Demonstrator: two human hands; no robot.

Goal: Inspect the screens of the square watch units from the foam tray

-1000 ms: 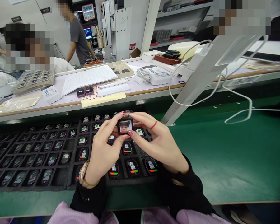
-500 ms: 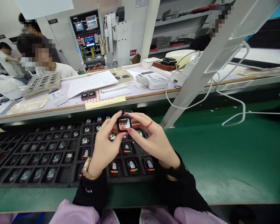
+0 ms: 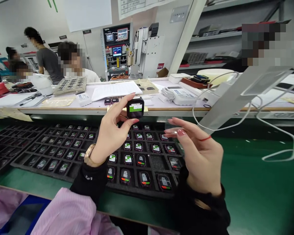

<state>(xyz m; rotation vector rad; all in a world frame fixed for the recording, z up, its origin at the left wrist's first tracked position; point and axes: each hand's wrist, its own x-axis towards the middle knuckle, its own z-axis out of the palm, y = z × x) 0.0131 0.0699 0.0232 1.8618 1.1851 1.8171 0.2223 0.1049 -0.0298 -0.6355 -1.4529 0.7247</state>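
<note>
My left hand [image 3: 111, 132] holds a small black smartwatch body [image 3: 135, 108] up between thumb and fingers, its screen lit green and white. My right hand [image 3: 198, 153] hovers to the right of it, fingers spread and holding nothing. Below both hands lies a black foam tray [image 3: 159, 162] on the green belt, its cells filled with several more watch bodies with lit screens; one cell near the right hand is vacant.
A second black tray [image 3: 5, 143] lies at the left. Behind runs a white bench [image 3: 161, 109] with papers, a white device [image 3: 182, 95] and cables [image 3: 279, 130]. A slanted white post [image 3: 232, 98] stands at the right. Other people sit and stand at the back left.
My left hand has lifted the watch up and away from the tray. My right hand has let go and opened. The watch screen changed from a face picture to a green-and-white display. The view swung left.
</note>
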